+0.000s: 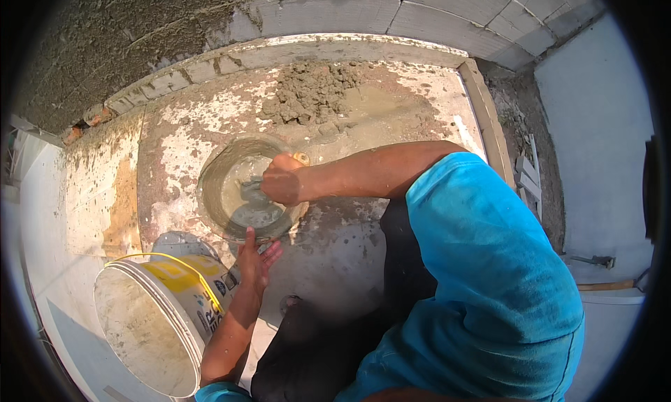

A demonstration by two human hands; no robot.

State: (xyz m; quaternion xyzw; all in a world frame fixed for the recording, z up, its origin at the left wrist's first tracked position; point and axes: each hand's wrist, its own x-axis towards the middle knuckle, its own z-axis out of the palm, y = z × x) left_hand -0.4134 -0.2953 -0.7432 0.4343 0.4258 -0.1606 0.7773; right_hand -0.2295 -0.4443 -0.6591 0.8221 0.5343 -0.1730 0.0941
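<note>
A round mortar-smeared tub [212, 173] stands on the stained board, with greyish wet mix inside. My right hand [282, 180] is closed around the wooden handle of a trowel [300, 158], held over the tub. The trowel's grey blade points down into the mix, and part of it is hidden by my fist. By the tub's near rim is my left hand [257, 260], fingers spread and nothing in them. Its fingertips overlap the rim; whether they press on it I cannot tell. Beyond the tub lies a heap of wet mortar [311, 91].
A white and yellow bucket [143, 318] with a yellow handle lies on its side at the near left. Grey block wall [335, 12] runs along the back, partly coated with rough mortar at left. A raised edge [487, 119] bounds the board's right side.
</note>
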